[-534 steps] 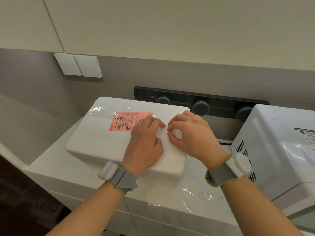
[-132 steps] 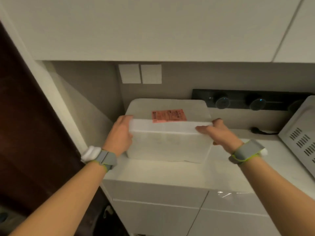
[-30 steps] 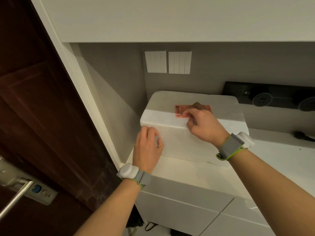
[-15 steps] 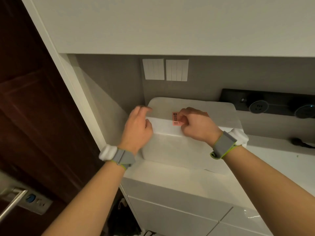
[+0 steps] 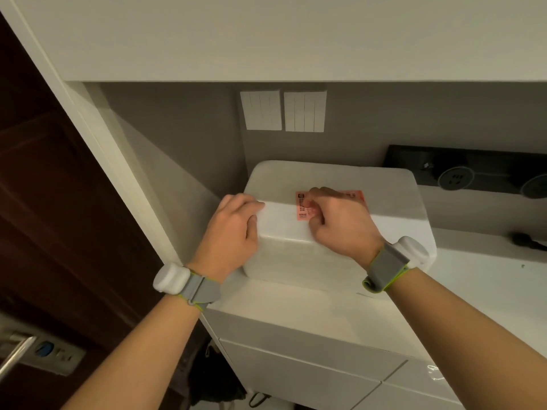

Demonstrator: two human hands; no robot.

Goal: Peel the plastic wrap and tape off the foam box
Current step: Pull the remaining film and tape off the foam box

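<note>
Where the thing lies: on white counter [image 5: 296, 306], white rectangular foam box [image 5: 393, 208], long axis left-right.
Left hand [image 5: 233, 229]: fingers bent round the box's left front corner, steadying it.
Right hand [image 5: 340, 229]: curled, pinching pink paper label [image 5: 302, 209] at the box's front top edge; the nearer hand for peeling.

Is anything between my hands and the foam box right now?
Nothing visible. The left hand grips the foam box at its near left corner; the right hand pinches the pink label at its top edge.

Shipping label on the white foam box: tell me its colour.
The shipping label is salmon pink, head view.
</note>
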